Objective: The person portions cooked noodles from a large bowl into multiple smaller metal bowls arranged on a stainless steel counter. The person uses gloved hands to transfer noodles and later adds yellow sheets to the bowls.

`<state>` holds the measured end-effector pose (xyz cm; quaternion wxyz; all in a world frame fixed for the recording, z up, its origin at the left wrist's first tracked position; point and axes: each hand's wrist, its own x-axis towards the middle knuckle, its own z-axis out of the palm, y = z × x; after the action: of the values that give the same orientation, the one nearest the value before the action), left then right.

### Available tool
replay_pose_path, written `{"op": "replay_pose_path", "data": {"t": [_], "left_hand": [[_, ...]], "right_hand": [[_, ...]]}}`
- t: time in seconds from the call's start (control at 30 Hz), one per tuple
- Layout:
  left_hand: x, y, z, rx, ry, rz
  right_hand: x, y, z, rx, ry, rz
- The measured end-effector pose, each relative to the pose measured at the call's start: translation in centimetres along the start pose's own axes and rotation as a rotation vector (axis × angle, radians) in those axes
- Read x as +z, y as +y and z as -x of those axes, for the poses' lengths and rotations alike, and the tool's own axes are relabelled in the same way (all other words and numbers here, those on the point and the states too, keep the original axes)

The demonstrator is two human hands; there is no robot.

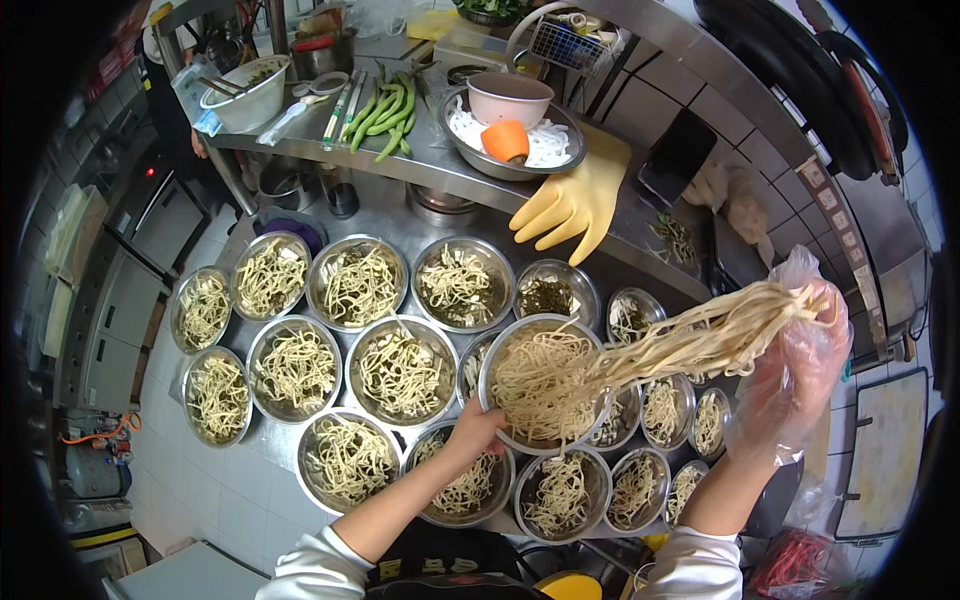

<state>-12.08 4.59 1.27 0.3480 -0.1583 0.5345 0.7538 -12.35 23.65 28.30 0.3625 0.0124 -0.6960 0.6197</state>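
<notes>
My left hand [474,437] grips the rim of a metal bowl [489,375] full of pale noodle-like strips [544,379], held above the other bowls. In a clear plastic glove, my right hand [799,360] clutches a long bundle of the same strips [690,337], raised to the right. The bundle's lower end trails down into the held bowl. Below and around it, several steel bowls stand in rows on a metal table, such as one bowl [401,371] with strips over dark greens. A bowl at the back [551,294] shows dark shredded greens and white pieces without strips on top.
A steel shelf [420,176] runs behind the bowls, carrying green long peppers or beans [386,112], a white bowl with chopsticks [247,94], and a basin [510,169] with a carrot piece [505,141]. A yellow rubber glove [577,199] hangs over its edge. Another person's hand [198,145] is at far left.
</notes>
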Motion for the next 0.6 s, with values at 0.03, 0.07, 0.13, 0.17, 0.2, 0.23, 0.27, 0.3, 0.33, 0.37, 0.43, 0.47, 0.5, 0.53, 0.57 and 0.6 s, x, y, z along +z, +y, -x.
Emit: {"op": "replay_pose_path", "data": {"t": [0.03, 0.07, 0.13, 0.17, 0.2, 0.23, 0.27, 0.3, 0.33, 0.37, 0.43, 0.47, 0.5, 0.53, 0.57, 0.6], "left_hand": [[-0.2, -0.2, -0.2, 0.004, 0.016, -0.018], [-0.7, -0.3, -0.4, 0.002, 0.028, -0.006], [-2.0, -0.9, -0.4, -0.031, 0.057, 0.024], [-2.7, -1.2, -0.4, -0.053, 0.082, 0.017], [-3.3, -1.5, -0.3, -0.073, 0.136, 0.016], [-4.2, -1.8, 0.0, -0.062, 0.119, 0.016], [-4.9, -2.1, 0.3, -0.054, 0.124, 0.036], [-5.6, -2.2, 0.6, -0.06, 0.143, 0.021], [-6.1, -2.3, 1.0, -0.056, 0.158, 0.062], [-6.6, -2.4, 1.5, -0.061, 0.185, 0.035], [-7.6, -2.4, 2.4, -0.015, 0.183, 0.072], [-8.0, -2.4, 2.8, -0.018, 0.2, 0.096], [-8.2, -2.3, 3.2, -0.023, 0.22, 0.097], [-8.4, -2.4, 3.7, 0.02, 0.235, 0.117], [-8.6, -2.4, 4.1, -0.004, 0.254, 0.134], [-8.8, -2.4, 4.5, -0.005, 0.26, 0.138]], "right_hand": [[0.0, 0.2, -0.7, -0.032, -0.031, 0.048], [0.0, 0.5, -1.8, -0.064, -0.061, 0.097], [-0.1, 1.5, -3.2, -0.115, -0.058, 0.087], [-0.2, 2.1, -3.8, -0.122, -0.125, 0.084], [-0.4, 2.8, -4.2, -0.095, -0.143, 0.076], [-0.7, 3.4, -4.5, -0.067, -0.161, 0.067], [-0.8, 4.3, -4.6, -0.086, -0.172, 0.018], [-0.8, 5.3, -5.0, -0.089, -0.145, 0.094], [-0.8, 6.4, -5.0, -0.101, -0.15, 0.145], [-0.7, 7.6, -5.0, -0.103, -0.162, 0.164], [-0.3, 10.6, -5.1, -0.079, -0.253, 0.27], [-0.4, 11.9, -5.4, -0.16, -0.391, 0.476], [-0.2, 13.6, -5.5, -0.256, -0.467, 0.579], [0.0, 15.3, -5.1, -0.069, -0.447, 0.551], [-0.3, 16.7, -4.9, -0.128, -0.505, 0.632], [-0.3, 18.1, -4.8, -0.122, -0.473, 0.61]]}}
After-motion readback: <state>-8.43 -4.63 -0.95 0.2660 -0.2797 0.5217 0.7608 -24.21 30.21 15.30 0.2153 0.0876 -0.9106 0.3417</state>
